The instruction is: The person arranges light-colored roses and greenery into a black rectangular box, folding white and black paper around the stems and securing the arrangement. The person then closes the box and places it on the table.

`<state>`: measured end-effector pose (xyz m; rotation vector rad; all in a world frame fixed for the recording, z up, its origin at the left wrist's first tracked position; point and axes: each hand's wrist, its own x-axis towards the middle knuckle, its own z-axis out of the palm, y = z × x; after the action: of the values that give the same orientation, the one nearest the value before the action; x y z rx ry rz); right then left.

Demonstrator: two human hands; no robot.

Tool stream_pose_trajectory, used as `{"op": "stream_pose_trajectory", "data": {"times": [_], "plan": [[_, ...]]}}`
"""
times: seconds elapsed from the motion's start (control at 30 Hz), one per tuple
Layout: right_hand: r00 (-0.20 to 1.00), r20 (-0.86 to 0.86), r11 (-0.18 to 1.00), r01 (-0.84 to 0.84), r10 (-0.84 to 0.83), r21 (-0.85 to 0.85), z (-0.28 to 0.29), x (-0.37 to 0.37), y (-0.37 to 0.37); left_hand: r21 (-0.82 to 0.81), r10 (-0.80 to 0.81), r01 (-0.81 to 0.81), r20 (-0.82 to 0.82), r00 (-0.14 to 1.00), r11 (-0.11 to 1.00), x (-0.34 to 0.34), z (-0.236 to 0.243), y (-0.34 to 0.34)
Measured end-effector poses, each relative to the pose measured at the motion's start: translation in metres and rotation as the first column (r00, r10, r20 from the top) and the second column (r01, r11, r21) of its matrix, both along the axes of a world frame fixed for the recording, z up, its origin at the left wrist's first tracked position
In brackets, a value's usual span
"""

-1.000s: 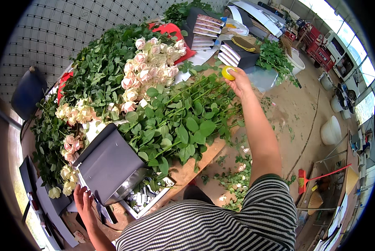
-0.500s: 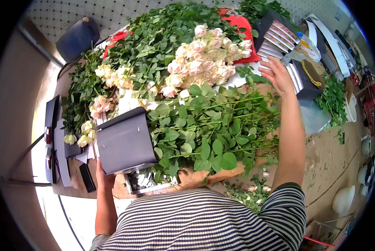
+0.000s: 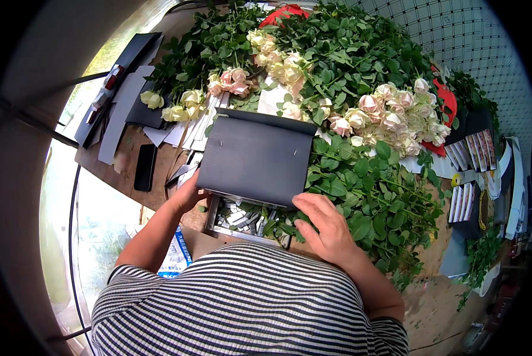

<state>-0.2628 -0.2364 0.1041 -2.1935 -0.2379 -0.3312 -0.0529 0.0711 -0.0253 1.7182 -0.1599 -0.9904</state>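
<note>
A black sheet wrapper [image 3: 257, 155], fastened with staples, lies in front of me, folded over one end of a bunch. Leafy green stems [image 3: 378, 204] stretch out from its right side; whatever the sheet encloses is hidden. My left hand [image 3: 189, 193] grips its lower left edge, with the fingers partly out of sight beneath it. At the lower right corner, my right hand [image 3: 328, 228] touches the edge with its fingertips, thumb held apart.
Pale pink and cream roses [image 3: 390, 113] with long foliage are heaped behind. A phone [image 3: 145, 168] and dark and grey sheets [image 3: 120, 115] lie at left. Below the wrapper sits a tray of small pale pieces [image 3: 242, 219]. Boxes of printed packets [image 3: 463, 202] stand at right.
The view has swung toward the left. My right hand has come down from the packet boxes at the far right to the wrapper's corner; my left hand stays at its left side.
</note>
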Motion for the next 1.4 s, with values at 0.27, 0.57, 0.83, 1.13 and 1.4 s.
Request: {"op": "stream_pose_trajectory", "data": {"times": [0.27,0.57,0.83,1.13,1.4], "plan": [[0.967,-0.07,0.927,0.212,-0.244,-0.311,-0.004,0.01,0.038,-0.197,0.026,-0.043,-0.086,0.996,0.979,-0.001,0.043,-0.035],[0.885,-0.453,0.605,0.42,-0.109,0.676,-0.06,-0.057,0.061,-0.414,-0.049,-0.301,-0.652,0.757,0.859,0.03,0.006,-0.063],[0.794,-0.476,-0.439,0.299,-0.378,0.847,-0.081,-0.027,0.038,-0.61,-0.33,0.155,-0.186,0.926,0.777,0.023,0.096,-0.082],[0.777,-0.215,-0.147,0.158,-0.591,0.976,-0.011,-0.03,0.034,-0.694,-0.436,0.456,0.224,0.872,0.556,-0.004,0.198,-0.111],[0.648,-0.064,-0.034,0.059,-0.759,0.998,0.017,-0.078,0.039,-0.533,-0.399,0.767,0.655,0.641,0.356,-0.046,0.241,-0.106]]}}
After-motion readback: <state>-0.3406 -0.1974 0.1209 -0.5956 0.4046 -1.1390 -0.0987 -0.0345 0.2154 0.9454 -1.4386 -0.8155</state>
